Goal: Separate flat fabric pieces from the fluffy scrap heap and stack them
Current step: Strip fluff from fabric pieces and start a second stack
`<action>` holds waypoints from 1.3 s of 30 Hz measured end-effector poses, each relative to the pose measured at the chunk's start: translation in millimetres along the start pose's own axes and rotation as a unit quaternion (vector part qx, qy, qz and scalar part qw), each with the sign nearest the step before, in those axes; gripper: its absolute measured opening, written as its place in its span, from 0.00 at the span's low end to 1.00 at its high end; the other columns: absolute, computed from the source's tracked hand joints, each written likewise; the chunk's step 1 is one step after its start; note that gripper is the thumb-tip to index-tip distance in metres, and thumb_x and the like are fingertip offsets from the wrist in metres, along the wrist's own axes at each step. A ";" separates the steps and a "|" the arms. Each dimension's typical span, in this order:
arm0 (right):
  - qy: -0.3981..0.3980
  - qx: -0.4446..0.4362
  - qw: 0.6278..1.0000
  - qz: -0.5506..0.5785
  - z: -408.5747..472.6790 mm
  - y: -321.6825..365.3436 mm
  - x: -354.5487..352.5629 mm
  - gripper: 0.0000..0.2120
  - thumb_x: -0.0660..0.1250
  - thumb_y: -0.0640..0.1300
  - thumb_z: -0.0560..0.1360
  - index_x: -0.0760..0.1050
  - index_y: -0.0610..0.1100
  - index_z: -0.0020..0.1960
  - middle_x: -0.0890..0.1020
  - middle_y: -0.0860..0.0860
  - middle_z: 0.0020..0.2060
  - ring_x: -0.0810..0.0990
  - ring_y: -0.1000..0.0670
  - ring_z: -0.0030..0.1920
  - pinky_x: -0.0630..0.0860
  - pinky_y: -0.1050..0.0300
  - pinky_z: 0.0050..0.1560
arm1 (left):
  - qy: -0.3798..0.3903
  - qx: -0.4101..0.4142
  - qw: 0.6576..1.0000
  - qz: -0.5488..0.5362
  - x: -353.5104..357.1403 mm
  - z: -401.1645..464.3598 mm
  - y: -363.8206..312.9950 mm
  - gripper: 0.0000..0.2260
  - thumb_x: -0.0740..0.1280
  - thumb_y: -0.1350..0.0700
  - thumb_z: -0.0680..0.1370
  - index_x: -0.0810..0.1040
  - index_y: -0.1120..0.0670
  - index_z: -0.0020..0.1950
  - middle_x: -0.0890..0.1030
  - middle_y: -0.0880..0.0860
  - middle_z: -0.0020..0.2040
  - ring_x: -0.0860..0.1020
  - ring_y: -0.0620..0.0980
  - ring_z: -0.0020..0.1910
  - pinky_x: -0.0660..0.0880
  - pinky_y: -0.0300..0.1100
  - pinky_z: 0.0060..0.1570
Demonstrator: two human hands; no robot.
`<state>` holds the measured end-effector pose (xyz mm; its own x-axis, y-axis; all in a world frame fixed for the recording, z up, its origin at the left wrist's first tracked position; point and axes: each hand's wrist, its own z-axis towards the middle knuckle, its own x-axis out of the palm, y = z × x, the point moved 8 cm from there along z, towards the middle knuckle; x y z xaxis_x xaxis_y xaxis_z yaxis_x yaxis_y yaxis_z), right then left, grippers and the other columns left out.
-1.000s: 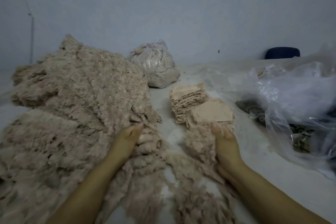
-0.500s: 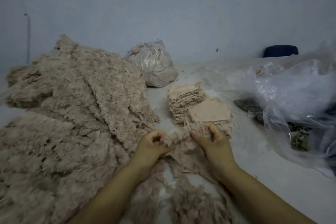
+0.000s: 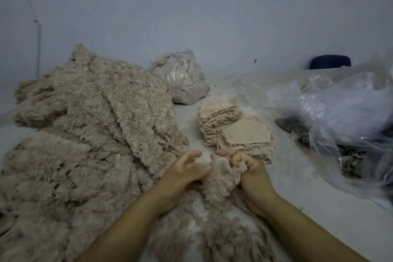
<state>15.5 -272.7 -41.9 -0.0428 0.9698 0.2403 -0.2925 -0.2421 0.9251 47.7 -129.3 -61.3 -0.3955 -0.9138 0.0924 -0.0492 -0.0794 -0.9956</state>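
**Sorting fluffy scraps at a crowded work surface**

Gripping a fluffy clump [image 3: 219, 178] of beige fabric, a person's right hand [image 3: 248, 173] curls its fingers tightly into the tuft near the middle of the pale surface [image 3: 297, 187]. The left hand [image 3: 186, 169] sits just beside it, fingers bent and thumb raised, touching the clump's left edge; whether it truly pinches the material cannot be told. Both forearms reach in from the bottom of the view.

Open room is scarce. A bare strip of surface runs between the hands and the two stacks, and a wider bare patch lies to the right of the right forearm. To the left, the fluffy scrap heap [image 3: 85, 134] sprawls from the near edge well back toward the wall, its ragged border ending just beside the left hand. More loose scraps [image 3: 212, 238] lie under and between the forearms.

Just beyond the right hand stands the near stack of flat fabric pieces [image 3: 247, 136], layered, frayed at the edges, its top sheet smooth and pinkish-beige. A taller far stack [image 3: 219, 112] touches it behind.

A tied clear bag of scraps [image 3: 180, 78] rests at the back near the blue-grey wall [image 3: 191, 17]. Crumpled clear plastic sheeting [image 3: 344, 108] crowds the right side, covering dark material [image 3: 293, 127]. A dark blue object [image 3: 329, 64] shows behind it.
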 end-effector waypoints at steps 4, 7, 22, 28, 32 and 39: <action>-0.035 -0.016 0.996 -0.081 4.9 2.0 -11.4 0.21 0.58 0.17 0.69 0.67 0.40 0.27 0.82 0.45 0.50 0.83 0.51 0.49 0.78 0.58 0.47 | -0.078 0.027 0.996 -0.044 -4.0 -0.7 -6.7 0.03 0.66 0.61 0.75 0.78 0.59 0.42 0.80 0.57 0.39 0.79 0.49 0.36 0.76 0.40 0.37; -0.088 -0.010 0.985 -0.148 6.6 0.0 -24.1 0.21 0.60 0.21 0.72 0.65 0.41 0.27 0.80 0.45 0.52 0.82 0.54 0.48 0.75 0.60 0.49 | -0.104 0.031 0.986 -0.124 -15.1 0.5 -16.7 0.08 0.61 0.62 0.78 0.75 0.59 0.39 0.77 0.54 0.31 0.76 0.46 0.28 0.75 0.36 0.30; -0.012 0.140 0.986 -0.086 -1.5 -20.6 -6.2 0.13 0.71 0.48 0.70 0.77 0.38 0.45 0.81 0.44 0.37 0.80 0.49 0.34 0.77 0.57 0.35 | -0.079 -0.007 0.974 -0.214 -15.2 1.4 -19.9 0.05 0.61 0.60 0.78 0.73 0.61 0.45 0.80 0.56 0.34 0.79 0.48 0.31 0.78 0.39 0.30; 0.056 0.244 0.956 0.153 -9.6 -20.7 15.0 0.17 0.67 0.49 0.72 0.78 0.35 0.49 0.82 0.41 0.40 0.82 0.47 0.37 0.80 0.57 0.37 | 0.053 -0.020 0.993 -0.105 16.7 -6.4 -17.1 0.06 0.64 0.58 0.74 0.71 0.58 0.40 0.78 0.52 0.32 0.76 0.45 0.29 0.74 0.36 0.28; -0.048 0.148 0.986 0.056 -3.0 -10.6 0.7 0.09 0.69 0.44 0.70 0.73 0.39 0.37 0.75 0.50 0.23 0.71 0.56 0.22 0.69 0.65 0.22 | -0.063 0.000 0.996 -0.060 2.6 -3.0 -14.9 0.09 0.60 0.60 0.80 0.70 0.57 0.40 0.74 0.53 0.31 0.72 0.46 0.28 0.70 0.38 0.27; -0.169 0.072 0.981 -0.058 6.4 -9.1 -32.8 0.14 0.67 0.45 0.76 0.69 0.43 0.34 0.70 0.49 0.21 0.63 0.56 0.18 0.58 0.67 0.18 | -0.088 0.000 0.994 -0.059 -4.2 -1.7 -20.8 0.10 0.58 0.61 0.81 0.69 0.57 0.39 0.74 0.50 0.25 0.71 0.45 0.22 0.67 0.34 0.21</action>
<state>25.6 -302.5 -56.4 0.3090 0.9314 0.1925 -0.1381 -0.1564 0.9780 48.8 -123.1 -41.0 -0.2204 -0.9537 0.2046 -0.0856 -0.1901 -0.9780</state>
